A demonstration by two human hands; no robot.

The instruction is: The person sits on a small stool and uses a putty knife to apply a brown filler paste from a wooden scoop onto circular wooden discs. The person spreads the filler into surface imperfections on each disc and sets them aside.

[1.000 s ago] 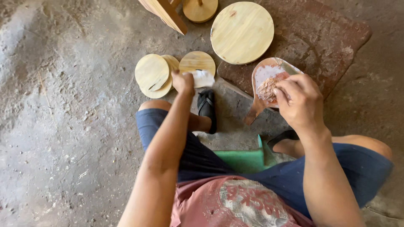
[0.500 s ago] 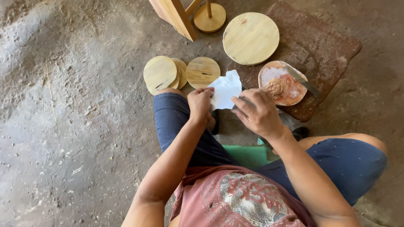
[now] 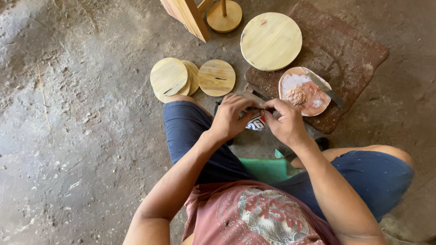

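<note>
We list, in the head view: our left hand (image 3: 230,117) and right hand (image 3: 285,122), brought together above our knees, fingers curled and pinching between them a small folded piece of paper (image 3: 257,121), white with red and dark print, held just over the concrete floor (image 3: 81,136). Ahead of our hands, on the floor: two small wooden discs (image 3: 171,79) overlapping one another, and a third small wooden disc (image 3: 216,77) just beside them. Beyond these: a large wooden disc (image 3: 271,41) lying on a reddish-brown mat (image 3: 349,50). On the same mat, near our right hand: a shallow dish (image 3: 303,90) holding white and pinkish-brown paste, with a blade (image 3: 326,89) resting across its rim. At the top edge: a slanted wooden leg (image 3: 186,16) and a round wooden base with an upright dowel (image 3: 223,16). Beneath us: a green seat (image 3: 265,168), partly hidden by our blue shorts.
</note>
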